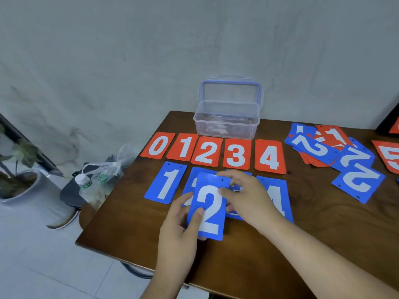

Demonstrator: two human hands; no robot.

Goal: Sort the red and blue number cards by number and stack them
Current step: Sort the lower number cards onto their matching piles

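– Now, where is the blue card with the white 2 (210, 210)?
– Over the near middle of the dark wooden desk (129, 229). Both hands hold it, and it covers part of the blue 2 stack (192, 175). I cannot tell whether it touches that stack.
– What does each grip have?
– The left hand (179, 221) pinches the card's lower left edge, with the thumb on the face and the fingers underneath. The right hand (246, 197) has its grip closed on the top right corner, fingers over the upper edge and thumb at the side.
– And the rows?
– The far row runs left to right: red 0 stack (158, 145), red 1 stack (183, 147), red 2 stack (206, 153), red 3 stack (236, 153), red 4 stack (269, 156). The nearer row starts with the blue 1 stack (166, 183), then the blue 2 stack. Next is a blue stack (234, 188) mostly hidden by the right hand, its number unreadable, and last the blue 4 stack (278, 197).
– Anything loose?
– A heap of mixed red and blue cards (319, 147) lies at the far right. A single blue 2 card (359, 182) lies turned beside it, and a red 5 card (388, 158) sits at the frame edge.
– Behind the red row?
– A clear plastic box (226, 124) with its blue-rimmed lid standing open.
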